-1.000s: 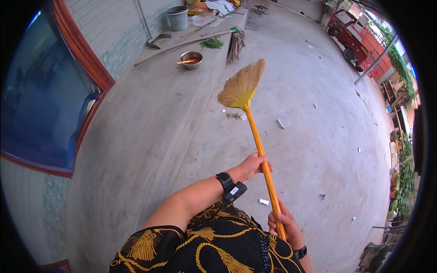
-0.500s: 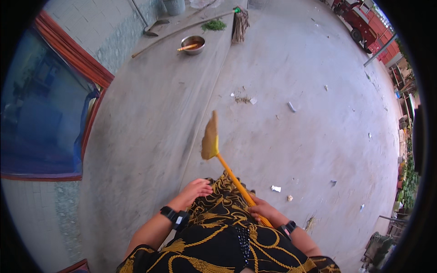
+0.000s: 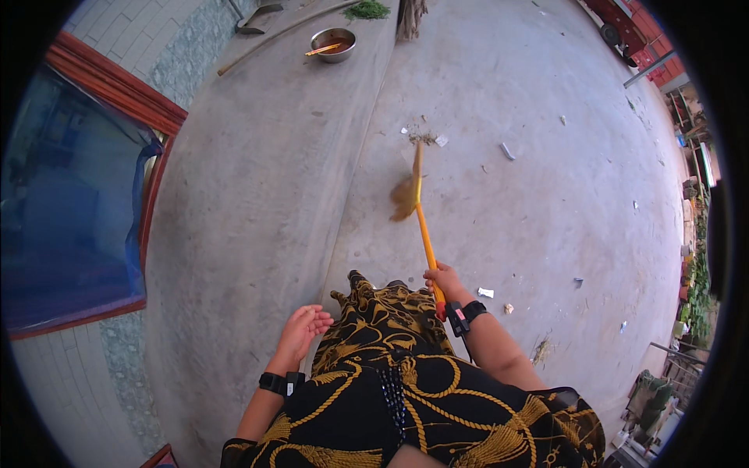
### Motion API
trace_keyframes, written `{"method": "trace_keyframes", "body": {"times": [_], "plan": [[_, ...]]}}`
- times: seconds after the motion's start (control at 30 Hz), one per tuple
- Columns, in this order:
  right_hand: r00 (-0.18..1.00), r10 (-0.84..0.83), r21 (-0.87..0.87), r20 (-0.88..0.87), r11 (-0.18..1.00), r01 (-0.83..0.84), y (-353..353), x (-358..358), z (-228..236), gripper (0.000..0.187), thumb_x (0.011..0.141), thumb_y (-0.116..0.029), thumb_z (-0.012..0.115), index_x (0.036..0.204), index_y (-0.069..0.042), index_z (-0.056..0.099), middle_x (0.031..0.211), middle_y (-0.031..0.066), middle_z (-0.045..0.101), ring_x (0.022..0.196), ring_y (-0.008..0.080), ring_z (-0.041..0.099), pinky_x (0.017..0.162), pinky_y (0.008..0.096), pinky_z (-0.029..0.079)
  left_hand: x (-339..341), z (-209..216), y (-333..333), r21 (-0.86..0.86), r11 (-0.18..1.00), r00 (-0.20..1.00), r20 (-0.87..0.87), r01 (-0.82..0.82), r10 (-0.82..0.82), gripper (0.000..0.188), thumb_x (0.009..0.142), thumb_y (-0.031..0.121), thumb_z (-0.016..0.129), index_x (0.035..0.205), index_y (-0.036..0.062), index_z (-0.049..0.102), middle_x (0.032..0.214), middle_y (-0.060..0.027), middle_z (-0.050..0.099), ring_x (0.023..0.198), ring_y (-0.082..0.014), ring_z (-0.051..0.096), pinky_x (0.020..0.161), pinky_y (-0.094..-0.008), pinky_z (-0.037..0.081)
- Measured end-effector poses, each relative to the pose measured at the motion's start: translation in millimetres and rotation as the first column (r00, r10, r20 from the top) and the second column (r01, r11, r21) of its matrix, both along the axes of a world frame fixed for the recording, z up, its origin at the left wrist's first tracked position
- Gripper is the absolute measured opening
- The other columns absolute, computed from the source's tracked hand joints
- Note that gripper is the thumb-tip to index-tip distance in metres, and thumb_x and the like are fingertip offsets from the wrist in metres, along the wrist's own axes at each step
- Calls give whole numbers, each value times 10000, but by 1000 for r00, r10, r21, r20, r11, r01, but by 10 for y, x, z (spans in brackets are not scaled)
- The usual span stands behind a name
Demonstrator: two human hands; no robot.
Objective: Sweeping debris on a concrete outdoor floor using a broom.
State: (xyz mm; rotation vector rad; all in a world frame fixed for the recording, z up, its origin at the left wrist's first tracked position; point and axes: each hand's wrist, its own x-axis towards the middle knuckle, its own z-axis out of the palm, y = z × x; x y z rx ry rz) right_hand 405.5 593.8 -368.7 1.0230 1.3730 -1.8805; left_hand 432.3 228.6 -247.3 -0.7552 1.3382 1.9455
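Observation:
My right hand [image 3: 447,283] is wrapped round the orange handle of a broom [image 3: 426,242], close to its red end. The broom's tan head [image 3: 406,195] is out in front of me, slightly blurred, its tip near a small heap of dry bits and scraps [image 3: 422,138]. I cannot tell whether the bristles touch the concrete. To the left of my dark, gold-patterned skirt, my left hand [image 3: 304,331] hangs with its fingers loosely bent and nothing in it. Both wrists wear black bands with small devices.
A metal bowl [image 3: 334,44] with reddish contents stands on the raised concrete strip, near green cuttings [image 3: 367,9] and a mop head [image 3: 411,19]. White scraps [image 3: 485,292] lie scattered to the right. A red-framed window [image 3: 74,203] borders the left, a red vehicle [image 3: 616,27] the far right.
The broom has swung forward and to the right, toward the small heap, as my right arm reached out. My left hand has moved left and slightly down, away from the skirt.

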Motion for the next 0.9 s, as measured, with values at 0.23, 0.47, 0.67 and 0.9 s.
{"method": "trace_keyframes", "body": {"times": [0.23, 0.47, 0.67, 0.9], "plan": [[977, -211, -353, -8, 915, 195, -65, 92, 783, 552, 866, -27, 497, 1348, -97, 237, 794, 43, 446, 560, 95, 448, 434, 207, 408, -288, 60, -40, 31, 995, 993, -62, -99, 101, 242, 939, 175, 420, 1067, -22, 477, 954, -149, 583, 886, -236, 594, 772, -326, 484], [995, 6, -356, 97, 934, 30, 251, -242, 819, 631, 850, 6, 482, 1400, -80, 184, 753, 32, 457, 513, 82, 416, 415, 194, 378, -587, -42, 330, 13, 989, 989, 20, -147, 146, 233, 940, 166, 413, 1066, -20, 477, 951, -149, 586, 859, -226, 604, 748, -308, 489], [995, 35, -305, 89, 952, -6, 1018, -1297, 98, 402, 822, 26, 494, 1201, -29, 371, 710, 39, 462, 493, 85, 424, 407, 201, 395, -1184, -94, 993, -38, 988, 988, 27, -152, 154, 237, 939, 157, 412, 1074, -27, 475, 951, -152, 588, 862, -228, 604, 752, -310, 489], [901, -431, -112, 54, 894, 434, 2542, -2002, -213, 312, 809, 44, 475, 1091, -38, 368, 689, 42, 447, 484, 102, 433, 379, 227, 382, -2129, 147, 1933, -51, 998, 999, -29, -32, 31, 228, 937, 150, 416, 1074, -24, 472, 953, -145, 587, 868, -217, 600, 758, -304, 482]]}}
